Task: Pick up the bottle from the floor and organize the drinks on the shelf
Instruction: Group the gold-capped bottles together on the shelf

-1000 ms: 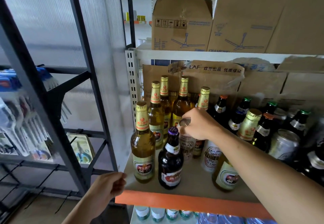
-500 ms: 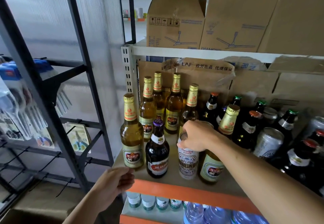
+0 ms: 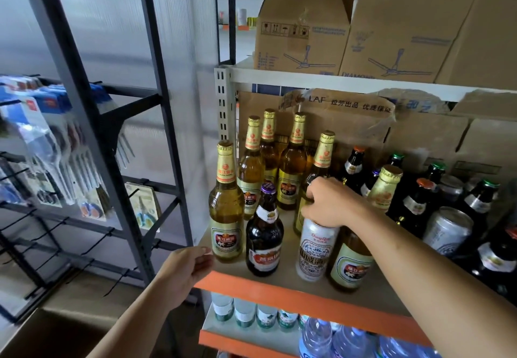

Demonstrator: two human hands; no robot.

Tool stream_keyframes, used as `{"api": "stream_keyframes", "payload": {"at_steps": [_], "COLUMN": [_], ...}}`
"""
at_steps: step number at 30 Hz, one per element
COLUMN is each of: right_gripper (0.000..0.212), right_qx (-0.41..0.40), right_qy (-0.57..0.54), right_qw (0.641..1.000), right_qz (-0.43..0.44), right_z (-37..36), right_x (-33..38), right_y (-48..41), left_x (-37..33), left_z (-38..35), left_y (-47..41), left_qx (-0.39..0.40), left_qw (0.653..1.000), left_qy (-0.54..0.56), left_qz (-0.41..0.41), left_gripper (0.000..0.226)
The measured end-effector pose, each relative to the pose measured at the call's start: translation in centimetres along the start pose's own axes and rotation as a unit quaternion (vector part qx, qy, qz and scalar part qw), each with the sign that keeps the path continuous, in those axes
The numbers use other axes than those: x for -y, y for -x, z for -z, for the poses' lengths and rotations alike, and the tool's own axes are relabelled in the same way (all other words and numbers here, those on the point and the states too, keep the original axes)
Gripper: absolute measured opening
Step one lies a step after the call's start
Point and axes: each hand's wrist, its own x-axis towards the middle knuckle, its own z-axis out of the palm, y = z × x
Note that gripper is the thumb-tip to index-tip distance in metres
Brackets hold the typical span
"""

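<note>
Shop shelving fills the view, with an orange-edged shelf [image 3: 279, 290] stocked with beer and cardboard boxes [image 3: 302, 30] on the tier above. Under the right hand [image 3: 333, 203] stands a white beer can [image 3: 313, 251], upright near the shelf's front edge; the fingers [image 3: 309, 212] curl down over its top and grip it. Just left of those fingers is a dark bottle with a purple cap [image 3: 264, 243], and left of that a tall golden bottle [image 3: 226, 212]. Beneath the right wrist stands another golden bottle [image 3: 351, 265], touching or just beside the can. Behind the knuckles are more golden and dark bottles. The left hand [image 3: 184, 271] sits at the shelf's left corner, fingertips [image 3: 205, 251] loosely curled by the golden bottle's base; I cannot tell whether they touch it.
</note>
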Motion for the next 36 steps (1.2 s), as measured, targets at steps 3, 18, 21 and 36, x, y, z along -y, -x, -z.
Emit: {"api": "stream_keyframes", "payload": {"at_steps": [3,18,21,36], "right_gripper": [0.025,0.042,0.045,0.013], "right_qx": [-0.103,-0.086,-0.095,-0.223], "right_qy": [-0.091,-0.312,-0.319,-0.464], "right_qw": [0.99,0.933,0.93,0.856], "right_qz": [0.025,0.159,0.152,0.054], "right_z": [1.2,0.8,0.2,2.8], "right_x": [1.4,11.1,11.4,10.7], "right_y": [-0.6,-5.2,-5.6,-7.4], "left_x": [-0.4,-0.7,-0.7,-3.9], "left_z": [0.6,0.7,0.7,1.3], "left_y": [-0.8,-4.4,-4.9,-6.7], "left_qx": [-0.004,0.003,0.001,0.058], "left_qw": [1.0,0.997,0.996,0.996], "left_qy": [0.018,-0.054,-0.07,0.038], "left_qz": [0.009,0.053,0.06,0.052], "left_gripper": [0.02,0.021,0.023,0.03]}}
